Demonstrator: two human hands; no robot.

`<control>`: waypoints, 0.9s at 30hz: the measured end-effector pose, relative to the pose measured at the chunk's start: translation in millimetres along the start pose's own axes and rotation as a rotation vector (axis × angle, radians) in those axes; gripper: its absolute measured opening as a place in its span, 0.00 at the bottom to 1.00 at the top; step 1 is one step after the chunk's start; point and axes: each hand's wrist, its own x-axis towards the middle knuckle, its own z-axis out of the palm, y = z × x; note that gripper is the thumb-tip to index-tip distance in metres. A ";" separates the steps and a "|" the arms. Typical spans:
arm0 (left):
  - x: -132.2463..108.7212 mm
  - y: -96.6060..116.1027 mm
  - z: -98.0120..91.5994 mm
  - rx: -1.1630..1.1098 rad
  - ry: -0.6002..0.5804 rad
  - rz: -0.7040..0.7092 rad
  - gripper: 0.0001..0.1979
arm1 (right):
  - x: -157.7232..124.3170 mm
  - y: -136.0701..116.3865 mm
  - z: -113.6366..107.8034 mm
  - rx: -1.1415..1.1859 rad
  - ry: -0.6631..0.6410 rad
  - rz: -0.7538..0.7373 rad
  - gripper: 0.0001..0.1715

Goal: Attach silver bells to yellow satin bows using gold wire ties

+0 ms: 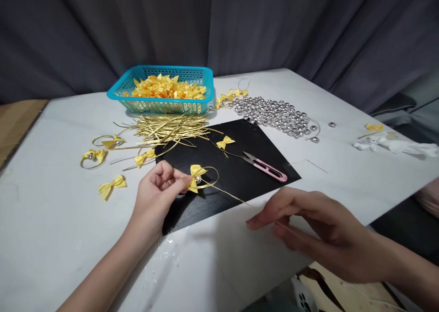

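Nearest, at four o'clock, is the right hand [318, 229], fingers blurred about a gold cord [233, 196]; whether its grip pinches it, I cannot tell. At eight o'clock the left hand's [161, 182] narrow grip holds a yellow bow [196, 169] with a silver bead [198, 180], toward seven o'clock above a black sheet [260, 142]. Silver beads [270, 113] lie at two o'clock, a blue basket [161, 100] at ten, both on the white surface [85, 239].

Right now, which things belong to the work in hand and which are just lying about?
Seemingly part of it:
Yellow bow pinched in left hand
Gold cord running to right hand
Heaped bows in blue basket
Gold cord pile
Silver beads
Pink thread snips

Probably stray:
Crumpled white item
Paw-print item
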 end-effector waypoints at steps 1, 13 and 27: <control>-0.2 -0.3 0.0 0.000 -0.004 0.006 0.19 | 3.8 -1.6 -0.6 0.043 -0.007 -0.039 0.11; -6.2 2.3 5.9 0.060 -0.045 0.051 0.19 | 67.4 -2.1 19.3 0.216 -0.050 0.037 0.08; -4.2 -0.6 3.5 0.050 -0.005 0.064 0.18 | 76.5 20.5 34.5 0.032 0.143 0.042 0.11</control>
